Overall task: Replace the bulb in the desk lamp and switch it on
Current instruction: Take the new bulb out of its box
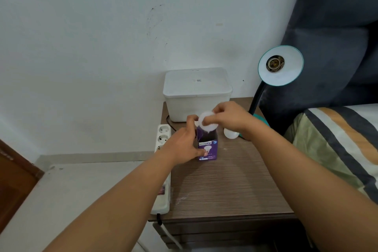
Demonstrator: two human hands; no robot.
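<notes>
A purple bulb box (207,149) stands upright on the wooden nightstand (225,186). My left hand (184,145) grips the box from its left side. My right hand (229,118) pinches a white bulb (208,122) that sits at the open top of the box. Another white bulb (231,134) lies on the nightstand just right of the box, partly hidden by my right wrist. The teal desk lamp (280,65) stands at the back right; its shade faces me and the socket (275,63) inside is bare.
A white lidded plastic box (197,92) stands at the back of the nightstand against the wall. A white power strip (162,141) lies along the nightstand's left edge. A bed with striped bedding (337,141) borders the right side.
</notes>
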